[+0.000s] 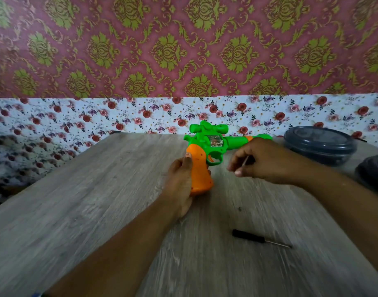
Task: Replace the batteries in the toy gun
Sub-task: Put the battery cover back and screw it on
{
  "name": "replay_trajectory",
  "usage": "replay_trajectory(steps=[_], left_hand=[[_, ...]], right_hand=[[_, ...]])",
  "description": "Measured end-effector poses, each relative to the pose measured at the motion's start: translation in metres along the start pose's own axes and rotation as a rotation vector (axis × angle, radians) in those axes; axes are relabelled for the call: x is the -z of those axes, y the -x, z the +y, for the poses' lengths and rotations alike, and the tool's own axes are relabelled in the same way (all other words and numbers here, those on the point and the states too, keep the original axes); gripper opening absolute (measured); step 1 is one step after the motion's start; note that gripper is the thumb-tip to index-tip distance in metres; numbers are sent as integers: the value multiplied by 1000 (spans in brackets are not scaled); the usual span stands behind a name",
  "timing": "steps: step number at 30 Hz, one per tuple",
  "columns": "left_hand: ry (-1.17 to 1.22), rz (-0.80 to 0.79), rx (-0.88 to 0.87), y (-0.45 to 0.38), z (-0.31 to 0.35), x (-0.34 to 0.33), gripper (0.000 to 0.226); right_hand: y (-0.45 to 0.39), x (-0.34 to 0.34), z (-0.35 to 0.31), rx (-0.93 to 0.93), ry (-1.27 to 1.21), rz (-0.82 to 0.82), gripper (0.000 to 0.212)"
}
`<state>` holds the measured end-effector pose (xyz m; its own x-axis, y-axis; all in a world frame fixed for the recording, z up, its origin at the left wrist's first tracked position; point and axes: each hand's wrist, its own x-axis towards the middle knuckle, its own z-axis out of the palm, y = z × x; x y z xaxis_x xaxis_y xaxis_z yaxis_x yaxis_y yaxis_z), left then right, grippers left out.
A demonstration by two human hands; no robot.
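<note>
A toy gun [213, 142] with a green body, a green scope and an orange grip lies on the wooden table [98, 200], barrel pointing right. My left hand [180, 183] grips the orange grip from the left, thumb on top of it. Just right of the trigger guard is my right hand [263, 161], fingers curled, pinching a thin pale sliver that is too blurred to name. It covers part of the barrel. A small black-handled screwdriver [258, 240] lies on the table nearer to me, tip pointing right. No batteries are in sight.
A dark grey round lidded container [321, 144] stands at the back right. A dark object [374, 170] is cut off by the right edge. Behind the table runs a floral cloth [76, 116] below a patterned wall.
</note>
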<state>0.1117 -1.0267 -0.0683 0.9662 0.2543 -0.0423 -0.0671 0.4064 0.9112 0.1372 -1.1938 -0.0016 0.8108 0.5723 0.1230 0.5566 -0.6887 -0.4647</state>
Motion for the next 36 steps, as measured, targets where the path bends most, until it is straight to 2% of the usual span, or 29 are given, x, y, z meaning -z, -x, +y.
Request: replay_trajectory(steps=[3, 6, 10, 15, 23, 25, 28, 33, 36], left_hand=[[-35, 6, -37, -4, -3, 0, 12], [-44, 13, -36, -10, -7, 2, 24], [-10, 26, 27, -14, -7, 5, 42], [13, 34, 55, -13, -5, 4, 46], [93, 0, 115, -7, 0, 1, 45], [107, -5, 115, -6, -1, 2, 49], [94, -15, 101, -4, -1, 4, 48], [51, -10, 81, -8, -3, 6, 47], [64, -22, 96, -9, -2, 5, 46]], right_hand=[[4, 3, 1, -85, 67, -268, 8], [5, -5, -3, -111, 120, -409, 6], [3, -17, -8, -82, 256, -360, 7], [1, -22, -9, -87, 305, -309, 26], [2, -28, -9, -11, 413, -319, 4], [2, -27, -6, 12, 393, -305, 8], [1, -26, -3, 95, 278, -187, 11], [-5, -43, -10, 244, -129, 244, 4], [-11, -60, -15, 342, -140, 427, 6]])
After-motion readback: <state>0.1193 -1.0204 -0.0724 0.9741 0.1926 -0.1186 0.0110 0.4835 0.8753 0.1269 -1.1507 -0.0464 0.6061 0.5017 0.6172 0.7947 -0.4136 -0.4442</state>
